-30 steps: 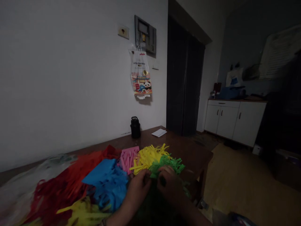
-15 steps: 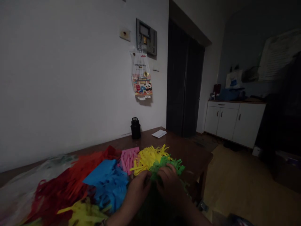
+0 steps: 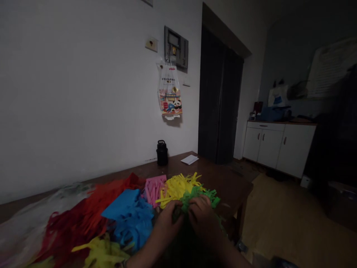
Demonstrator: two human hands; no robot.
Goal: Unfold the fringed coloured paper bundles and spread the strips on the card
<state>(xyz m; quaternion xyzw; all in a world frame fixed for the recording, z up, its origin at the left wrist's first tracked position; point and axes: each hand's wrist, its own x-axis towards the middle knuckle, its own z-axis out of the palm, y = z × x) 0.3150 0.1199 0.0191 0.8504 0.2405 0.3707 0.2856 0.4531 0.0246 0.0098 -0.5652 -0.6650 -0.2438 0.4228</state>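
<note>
Green cut strips (image 3: pixel 214 196) lie at the near right part of the brown table, with both hands at their near edge. My left hand (image 3: pixel 169 222) is closed, thumb and fingers pressed together around something dark green that is hard to make out. Close beside it, my right hand (image 3: pixel 203 214) has its fingers curled on the green strips. Yellow strips (image 3: pixel 178 188) sit just behind the hands, and pink strips (image 3: pixel 154 189) are left of those. A blue pile (image 3: pixel 132 219) spreads left of my left hand. The dim light hides what is under both palms.
Red strips (image 3: pixel 92 204), a clear plastic bag (image 3: pixel 30 223) and more yellow strips (image 3: pixel 102 253) cover the left side. At the back of the table (image 3: pixel 223 178) stand a black bottle (image 3: pixel 162 153) and a white paper (image 3: pixel 190 159). A white cabinet (image 3: pixel 279 147) stands at the right.
The whole view has shifted slightly, with things sitting a little lower and further right. Both hands stay at the green strips, with only slight finger movement.
</note>
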